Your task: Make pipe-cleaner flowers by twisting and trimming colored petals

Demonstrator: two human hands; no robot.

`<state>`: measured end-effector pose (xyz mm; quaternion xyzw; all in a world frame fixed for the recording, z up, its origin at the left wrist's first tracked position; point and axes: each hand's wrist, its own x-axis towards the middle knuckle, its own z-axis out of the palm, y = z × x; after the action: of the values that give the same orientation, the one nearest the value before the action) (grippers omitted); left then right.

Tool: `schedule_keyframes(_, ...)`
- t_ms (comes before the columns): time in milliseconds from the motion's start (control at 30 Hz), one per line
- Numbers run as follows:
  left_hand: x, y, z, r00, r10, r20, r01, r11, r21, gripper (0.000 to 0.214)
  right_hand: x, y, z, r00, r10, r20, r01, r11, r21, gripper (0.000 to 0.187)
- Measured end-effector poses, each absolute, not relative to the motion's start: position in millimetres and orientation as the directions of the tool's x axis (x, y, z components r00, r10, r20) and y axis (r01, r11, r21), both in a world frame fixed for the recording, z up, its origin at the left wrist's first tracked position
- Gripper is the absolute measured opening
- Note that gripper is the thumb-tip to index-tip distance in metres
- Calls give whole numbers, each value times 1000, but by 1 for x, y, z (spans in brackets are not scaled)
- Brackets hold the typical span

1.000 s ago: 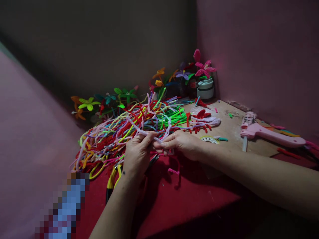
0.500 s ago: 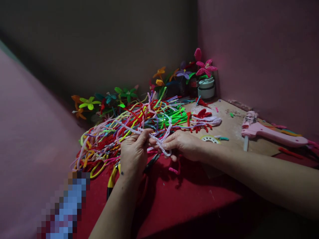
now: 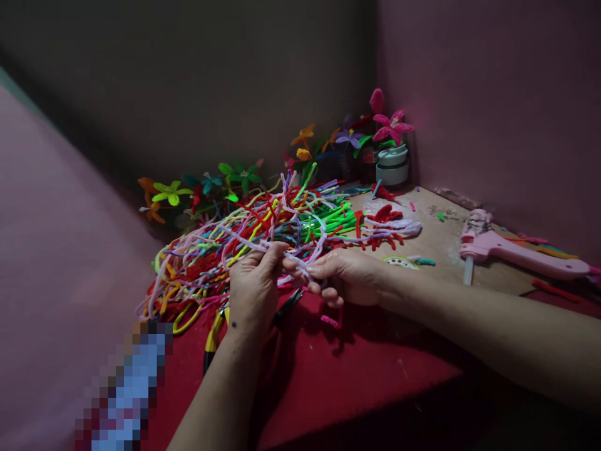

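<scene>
My left hand [image 3: 253, 288] and my right hand [image 3: 345, 275] meet over a red cloth [image 3: 357, 369], both pinching one pale lilac pipe cleaner [image 3: 286, 254] that runs back to the left into the pile. The fingertips of the two hands almost touch. Behind them lies a big tangle of coloured pipe cleaners [image 3: 244, 238]: red, yellow, green, purple, pink. Under my left hand lie pliers with yellow handles [image 3: 213, 332], partly hidden by my wrist.
Finished pipe-cleaner flowers [image 3: 206, 188] stand along the back wall, with pink ones [image 3: 389, 128] in a white pot [image 3: 393, 166] in the corner. A pink glue gun [image 3: 516, 254] rests on a wooden board [image 3: 446, 244] at the right. Small pink scraps [image 3: 331, 321] lie on the cloth.
My hands have stayed in place, working the lilac pipe cleaner between the fingers; the loop that hung below my right hand half a second ago is now pulled up into the fingers.
</scene>
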<state>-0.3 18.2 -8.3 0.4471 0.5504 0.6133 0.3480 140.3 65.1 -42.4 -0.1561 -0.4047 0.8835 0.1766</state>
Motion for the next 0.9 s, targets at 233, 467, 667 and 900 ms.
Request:
schedule_keyframes(233,-4,20,-13,-173,984,36,-60,-47,997,25,137,62,-39,-803,568,-177,-201,-539,-818,15)
schedule_keyframes(467,-6,21,-16,-93,991,-93,-6,92,996,21,139,66,-40,-874,471,-122,-245,-642,-727,17)
schedule_keyframes(667,-8,22,-14,-107,992,-72,-42,68,997,20,140,70,-46,-924,356,-143,-235,-820,-522,17)
schedule_keyframes(900,-8,22,-15,-107,994,-34,-27,32,999,18,135,65,-53,-889,431,-156,-300,-803,-514,6)
